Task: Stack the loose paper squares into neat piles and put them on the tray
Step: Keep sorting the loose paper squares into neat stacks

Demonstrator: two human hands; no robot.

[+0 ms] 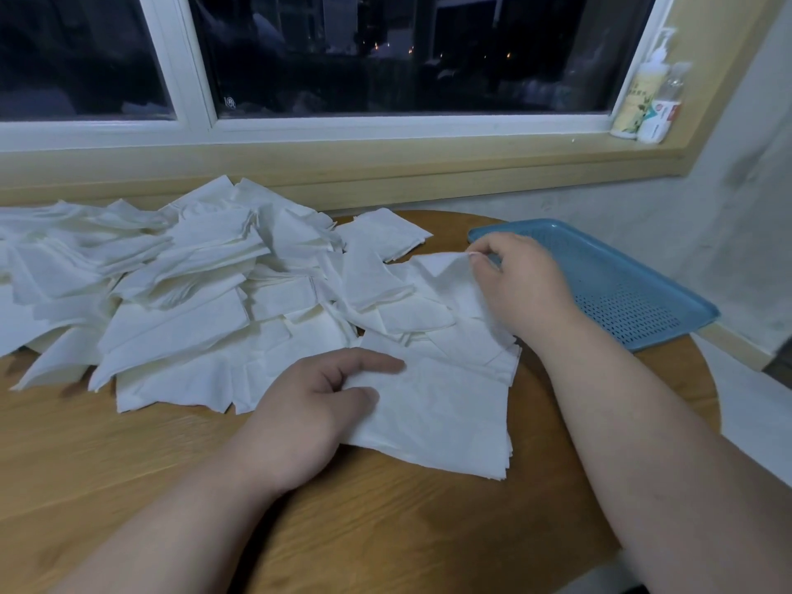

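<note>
A round wooden table (pixel 128 465) stands below a dark window (pixel 385 53). A big heap of loose paper squares (pixel 193 285) sprawls over it from 9 o'clock through 12 o'clock. Near the table's middle, toward the person, lies a small neat pile (pixel 441 418) with its edges roughly lined up. The left hand (pixel 317 405) grips this pile's left edge, the thumb and forefinger curled in on the sheets. At about 1 o'clock from the pile, the right hand (pixel 523 289) pinches one corner of a single square (pixel 450 276) between its fingertips and holds that corner raised off the heap. Just past the right hand, at 2 o'clock, the blue perforated tray (pixel 634 302) sits on the table's edge with no paper on it. Two bottles (pixel 647 92) stand on the window sill at the far right.
</note>
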